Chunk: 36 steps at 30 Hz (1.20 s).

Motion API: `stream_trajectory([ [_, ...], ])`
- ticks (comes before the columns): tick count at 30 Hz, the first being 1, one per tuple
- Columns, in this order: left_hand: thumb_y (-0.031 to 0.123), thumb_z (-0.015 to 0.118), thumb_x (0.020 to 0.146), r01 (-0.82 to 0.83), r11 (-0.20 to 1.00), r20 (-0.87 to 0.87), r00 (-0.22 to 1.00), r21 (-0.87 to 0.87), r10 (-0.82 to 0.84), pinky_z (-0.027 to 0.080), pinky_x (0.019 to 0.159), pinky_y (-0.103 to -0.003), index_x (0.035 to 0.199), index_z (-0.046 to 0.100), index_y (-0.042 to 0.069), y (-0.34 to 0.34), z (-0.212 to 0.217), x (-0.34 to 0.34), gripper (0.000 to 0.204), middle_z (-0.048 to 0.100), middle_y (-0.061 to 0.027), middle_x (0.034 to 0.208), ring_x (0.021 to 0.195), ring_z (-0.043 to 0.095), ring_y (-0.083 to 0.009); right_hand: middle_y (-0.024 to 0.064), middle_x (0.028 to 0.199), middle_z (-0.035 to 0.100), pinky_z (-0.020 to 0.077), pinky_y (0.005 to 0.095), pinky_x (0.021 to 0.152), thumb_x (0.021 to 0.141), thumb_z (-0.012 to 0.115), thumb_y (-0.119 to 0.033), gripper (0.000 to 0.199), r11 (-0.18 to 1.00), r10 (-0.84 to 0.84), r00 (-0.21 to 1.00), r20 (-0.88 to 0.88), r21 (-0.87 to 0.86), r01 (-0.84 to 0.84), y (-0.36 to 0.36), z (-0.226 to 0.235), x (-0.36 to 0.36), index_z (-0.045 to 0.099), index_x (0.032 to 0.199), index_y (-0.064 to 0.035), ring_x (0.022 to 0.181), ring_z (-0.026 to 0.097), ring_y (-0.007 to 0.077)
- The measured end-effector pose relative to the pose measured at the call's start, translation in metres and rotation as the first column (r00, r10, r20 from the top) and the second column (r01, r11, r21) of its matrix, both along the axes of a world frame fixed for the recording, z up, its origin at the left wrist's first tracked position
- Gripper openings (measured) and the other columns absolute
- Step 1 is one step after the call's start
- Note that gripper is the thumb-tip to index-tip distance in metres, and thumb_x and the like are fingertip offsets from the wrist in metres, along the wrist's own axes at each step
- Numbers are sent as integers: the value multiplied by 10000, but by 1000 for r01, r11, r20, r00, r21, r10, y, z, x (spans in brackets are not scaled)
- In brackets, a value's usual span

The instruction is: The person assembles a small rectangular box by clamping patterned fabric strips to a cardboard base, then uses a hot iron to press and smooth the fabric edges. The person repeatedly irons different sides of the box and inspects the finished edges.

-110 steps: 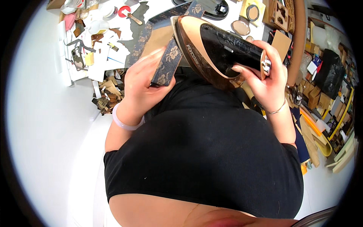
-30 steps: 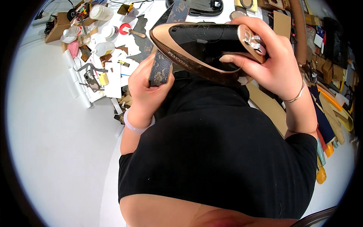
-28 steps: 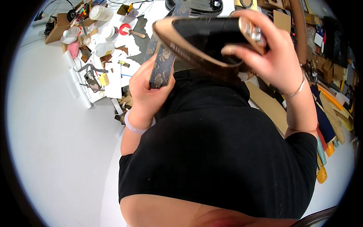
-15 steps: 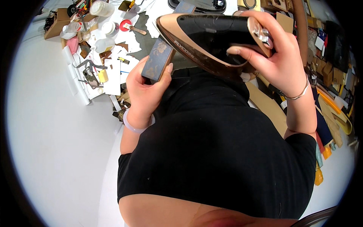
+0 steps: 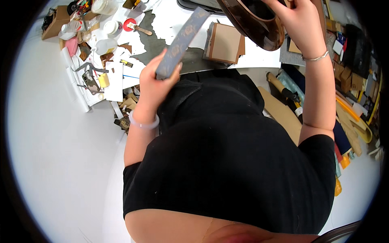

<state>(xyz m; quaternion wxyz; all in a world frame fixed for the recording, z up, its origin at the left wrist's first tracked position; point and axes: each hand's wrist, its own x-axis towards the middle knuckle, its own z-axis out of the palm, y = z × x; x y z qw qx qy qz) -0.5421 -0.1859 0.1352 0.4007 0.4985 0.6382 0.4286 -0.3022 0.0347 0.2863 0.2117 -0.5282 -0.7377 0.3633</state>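
Observation:
My left hand (image 5: 152, 83) is closed around the near end of a long, narrow block (image 5: 182, 44) covered in blue-grey material with a tan floral pattern. The block tilts up and to the right over the worktable (image 5: 259, 60). At the upper right, my right hand (image 5: 300, 24) grips a dark brown and black clothes iron (image 5: 265, 34), partly cut off by the picture's top edge. Iron and block are apart in the picture. Between them, a stack of brown and grey boards (image 5: 227, 42) lies on the table.
On the left side of the table are a white jar (image 5: 112, 27), a red lid (image 5: 129, 25) with a brush, a clear bottle (image 5: 106, 46), a phone (image 5: 91, 83) and scraps. A black-rimmed tray (image 5: 202, 5) sits at the back. Rolls of material (image 5: 289, 87) stand at right.
The iron has moved up and right, away from the block. The block has swung out to show more of its length, and the board stack has come into view.

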Motion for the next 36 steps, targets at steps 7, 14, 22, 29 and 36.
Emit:
stream_trajectory([
  [7,64,774,849,-114,993,312,944,7,106,462,1042,-329,1125,739,-20,31,-157,3,291,647,-127,1364,1224,614,-196,88,662,646,523,349,536,855,822,-406,473,918,202,900,387,246,-312,-17,-82,2,655,1221,-157,586,684,251],
  [14,63,770,843,-158,987,284,946,-14,156,493,1003,-322,1158,719,-15,15,-204,7,329,690,-139,1271,1152,658,-201,59,673,682,552,367,554,856,811,-408,471,900,288,806,517,142,-413,-50,-149,-12,618,1208,-162,644,722,268],
  [22,33,784,815,-148,989,196,970,-12,147,531,957,-315,1248,683,4,11,-232,3,445,731,-140,1175,1070,706,-231,56,675,686,551,357,549,856,812,-400,484,873,332,776,537,136,-468,-68,-166,-36,616,1223,-152,634,718,262],
  [29,30,781,813,-123,991,212,968,-59,133,539,919,-320,1235,692,12,10,-225,4,432,736,-140,1130,1015,716,-237,75,711,708,559,359,538,865,798,-375,448,848,327,757,566,177,-499,-77,-165,-65,589,1197,-159,655,728,270],
  [36,39,783,816,-113,989,190,973,-97,130,542,917,-319,1229,695,8,10,-220,2,424,737,-145,1136,1029,718,-242,209,867,723,572,469,704,889,765,-301,398,943,240,736,633,28,-331,-67,-135,-128,605,1184,-85,799,715,412],
])
